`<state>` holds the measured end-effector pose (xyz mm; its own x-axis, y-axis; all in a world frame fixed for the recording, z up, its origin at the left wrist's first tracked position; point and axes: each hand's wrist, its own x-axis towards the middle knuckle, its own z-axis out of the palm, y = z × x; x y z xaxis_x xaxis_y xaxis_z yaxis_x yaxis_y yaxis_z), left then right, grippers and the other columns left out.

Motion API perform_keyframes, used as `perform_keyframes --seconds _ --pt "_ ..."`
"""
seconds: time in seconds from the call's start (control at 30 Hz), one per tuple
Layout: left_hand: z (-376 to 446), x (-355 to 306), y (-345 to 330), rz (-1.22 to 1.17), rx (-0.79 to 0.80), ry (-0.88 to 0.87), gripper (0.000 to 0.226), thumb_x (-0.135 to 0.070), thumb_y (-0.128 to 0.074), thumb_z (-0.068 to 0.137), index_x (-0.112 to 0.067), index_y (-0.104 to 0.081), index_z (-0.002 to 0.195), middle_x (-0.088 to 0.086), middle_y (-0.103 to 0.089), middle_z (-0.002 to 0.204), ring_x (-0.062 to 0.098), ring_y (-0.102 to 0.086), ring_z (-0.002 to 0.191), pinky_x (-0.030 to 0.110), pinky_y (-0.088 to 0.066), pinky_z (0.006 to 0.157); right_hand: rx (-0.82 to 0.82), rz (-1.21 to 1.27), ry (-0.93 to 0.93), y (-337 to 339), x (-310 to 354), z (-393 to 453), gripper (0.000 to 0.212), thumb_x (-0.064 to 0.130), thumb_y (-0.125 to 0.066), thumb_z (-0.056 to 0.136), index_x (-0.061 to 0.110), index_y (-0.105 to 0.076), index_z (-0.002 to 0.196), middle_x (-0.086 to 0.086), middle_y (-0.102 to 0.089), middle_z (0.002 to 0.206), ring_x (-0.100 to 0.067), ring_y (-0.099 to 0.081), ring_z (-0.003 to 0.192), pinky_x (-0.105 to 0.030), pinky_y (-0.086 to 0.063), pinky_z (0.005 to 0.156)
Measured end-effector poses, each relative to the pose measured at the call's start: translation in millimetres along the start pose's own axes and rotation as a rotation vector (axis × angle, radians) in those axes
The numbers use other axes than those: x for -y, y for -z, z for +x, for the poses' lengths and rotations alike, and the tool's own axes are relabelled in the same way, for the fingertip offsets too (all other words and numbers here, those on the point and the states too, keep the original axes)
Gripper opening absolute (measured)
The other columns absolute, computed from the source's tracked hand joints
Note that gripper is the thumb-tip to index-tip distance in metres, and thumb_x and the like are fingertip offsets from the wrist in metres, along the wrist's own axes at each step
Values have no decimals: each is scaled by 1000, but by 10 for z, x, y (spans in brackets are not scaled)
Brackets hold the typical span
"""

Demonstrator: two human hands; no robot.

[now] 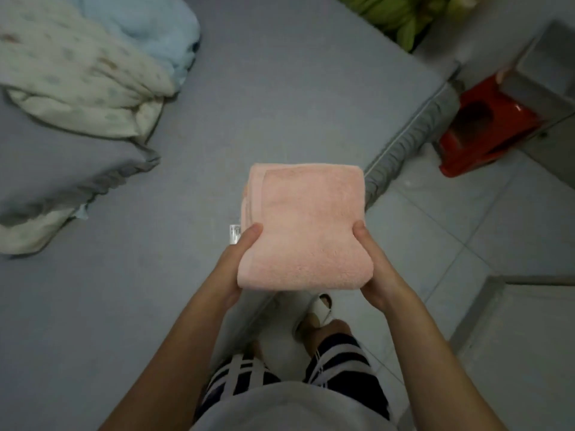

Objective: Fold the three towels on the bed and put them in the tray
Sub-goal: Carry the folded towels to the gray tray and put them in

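Note:
A pink towel (306, 225), folded into a thick rectangle, is held in the air above the bed's near corner. My left hand (236, 262) grips its left edge with the thumb on top, next to a small white label. My right hand (376, 269) grips its right edge, thumb on top as well. The fingers of both hands are hidden under the towel. No tray can be clearly made out; a grey box-like object (541, 79) stands at the far right.
The grey bed (280, 98) fills the left and middle. A cream patterned blanket (77, 82) and a light blue one (146, 23) lie bunched at the upper left. A red plastic stool (485, 129) stands on the tiled floor at right. Green fabric (398, 14) lies at the top.

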<state>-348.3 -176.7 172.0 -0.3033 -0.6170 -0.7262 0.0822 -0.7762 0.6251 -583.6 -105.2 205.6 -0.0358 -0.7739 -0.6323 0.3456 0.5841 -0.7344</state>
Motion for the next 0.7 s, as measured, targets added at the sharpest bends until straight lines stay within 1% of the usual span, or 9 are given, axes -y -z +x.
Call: perform_keyframes --seconds 0.13,0.2,0.33,0.4,0.47,0.53,0.57,0.63,0.7 --pt "256 -132 -930 98 67 4 57 -57 -66 70 -21 -66 114 3 -75 111 17 -71 103 34 -52 85 -121 62 69 746 273 -148 44 75 -42 79 53 -61 113 16 -70 120 -7 -65 113 -36 -48 99" --pt "425 -186 -1397 115 90 16 59 -57 -67 68 -21 -66 114 2 -75 111 16 -71 103 33 -52 85 -154 78 83 1152 430 -164 47 75 -41 79 52 -59 117 16 -69 122 -6 -64 113 -36 -47 100" --pt "730 -252 -2340 109 171 42 44 -55 -69 70 -23 -74 100 5 -76 108 17 -73 96 27 -59 67 -209 86 122 1984 792 -220 46 73 -40 82 50 -60 115 16 -70 120 -4 -65 110 -34 -46 99" --pt "835 -288 -2805 136 189 57 45 -57 -69 69 -24 -73 99 6 -77 106 20 -74 93 29 -60 63 -234 109 131 2389 980 -261 44 73 -40 82 51 -63 113 13 -70 120 -6 -66 110 -36 -46 99" --pt "925 -307 -3230 170 206 72 51 -61 -72 66 -23 -74 100 9 -76 106 23 -74 93 33 -60 65 -254 131 138 2757 1140 -299 50 75 -41 81 49 -62 118 10 -70 123 -9 -65 113 -39 -45 102" --pt "1076 -347 -3627 193 225 90 57 -61 -73 64 -21 -72 104 11 -75 109 25 -73 96 34 -59 71 -274 160 153 3119 1290 -277 56 76 -42 81 45 -59 125 8 -69 125 -12 -64 116 -43 -43 106" --pt "1164 -371 -3804 209 236 93 60 -61 -73 64 -20 -70 108 11 -75 110 25 -73 98 33 -59 73 -282 184 155 3278 1355 -249 55 75 -43 82 45 -59 124 7 -69 125 -13 -64 117 -44 -43 106" --pt "1368 -436 -4175 243 276 98 61 -61 -71 66 -22 -67 113 10 -75 110 24 -73 97 33 -60 71 -289 226 162 3599 1508 -185 49 74 -46 80 47 -63 118 7 -69 125 -14 -64 116 -43 -44 104" --pt "1604 -513 -4549 251 307 103 62 -61 -70 67 -24 -65 116 8 -76 109 24 -74 95 33 -60 67 -306 239 187 3930 1684 -91 53 75 -50 77 46 -62 120 6 -68 127 -15 -63 118 -41 -46 102"
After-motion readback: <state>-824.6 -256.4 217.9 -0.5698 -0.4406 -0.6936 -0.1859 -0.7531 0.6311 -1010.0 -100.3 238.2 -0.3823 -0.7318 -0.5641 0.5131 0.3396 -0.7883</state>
